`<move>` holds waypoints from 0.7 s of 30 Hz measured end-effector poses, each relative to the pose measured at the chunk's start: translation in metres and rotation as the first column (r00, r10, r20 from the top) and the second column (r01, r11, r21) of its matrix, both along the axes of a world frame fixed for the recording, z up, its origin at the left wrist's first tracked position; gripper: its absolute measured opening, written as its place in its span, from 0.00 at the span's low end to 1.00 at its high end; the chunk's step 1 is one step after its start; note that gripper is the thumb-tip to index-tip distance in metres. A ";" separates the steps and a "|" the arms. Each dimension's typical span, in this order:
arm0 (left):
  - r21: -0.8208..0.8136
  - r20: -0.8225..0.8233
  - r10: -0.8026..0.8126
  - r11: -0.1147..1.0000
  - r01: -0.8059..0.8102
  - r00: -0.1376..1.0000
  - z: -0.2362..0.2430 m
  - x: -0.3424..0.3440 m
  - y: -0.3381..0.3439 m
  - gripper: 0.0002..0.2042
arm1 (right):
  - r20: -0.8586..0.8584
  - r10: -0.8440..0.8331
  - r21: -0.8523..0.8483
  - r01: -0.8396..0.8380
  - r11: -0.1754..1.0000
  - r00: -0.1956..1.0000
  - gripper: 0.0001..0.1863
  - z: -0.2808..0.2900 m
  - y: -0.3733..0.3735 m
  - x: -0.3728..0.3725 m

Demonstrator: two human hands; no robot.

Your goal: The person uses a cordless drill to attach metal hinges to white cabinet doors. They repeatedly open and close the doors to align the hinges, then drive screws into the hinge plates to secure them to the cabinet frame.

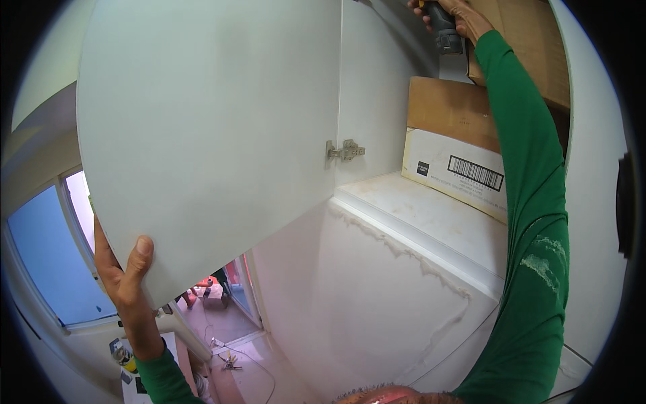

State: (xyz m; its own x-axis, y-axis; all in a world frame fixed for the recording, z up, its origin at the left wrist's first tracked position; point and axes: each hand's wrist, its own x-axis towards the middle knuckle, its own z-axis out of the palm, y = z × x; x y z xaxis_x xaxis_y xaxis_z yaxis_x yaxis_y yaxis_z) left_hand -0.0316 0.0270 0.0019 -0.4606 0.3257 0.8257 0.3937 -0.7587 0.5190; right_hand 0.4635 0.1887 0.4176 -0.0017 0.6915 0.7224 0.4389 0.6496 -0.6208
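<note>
Left hand (129, 277) pinches the flat white door (215, 135), standing open; right hand (465, 16) grips a chunky dark grey power tool (444, 30) high up. The silver metal hinge (346, 150) looks joined; what's left, I can't tell

A single head-worn fisheye view — from close by, facing the open cabinet door (208, 135).

At my side, the view arrives with black corners and strongly bent edges. Soft, even light covers the cabinet door (215, 128), while the upper side panel (397, 37) lies in grey shadow. The window (54, 249) is bright blue, the floor (232, 384) pinkish, the carton (451, 104) rather sharp.
</note>
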 end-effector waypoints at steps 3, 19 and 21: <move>0.014 -0.025 -0.010 1.000 0.011 1.000 0.000 0.000 -0.002 0.40 | -0.017 0.054 -0.025 -0.055 0.998 0.998 0.12 -0.004 0.002 0.000; -0.027 0.029 -0.019 0.999 0.020 0.999 -0.006 -0.002 0.020 0.40 | 0.053 0.030 -0.009 -0.029 1.000 0.998 0.10 0.010 0.022 0.023; -0.047 0.016 -0.020 0.999 0.021 1.000 -0.005 0.002 0.020 0.39 | 0.037 0.027 -0.004 -0.027 1.000 0.999 0.10 0.008 0.026 0.028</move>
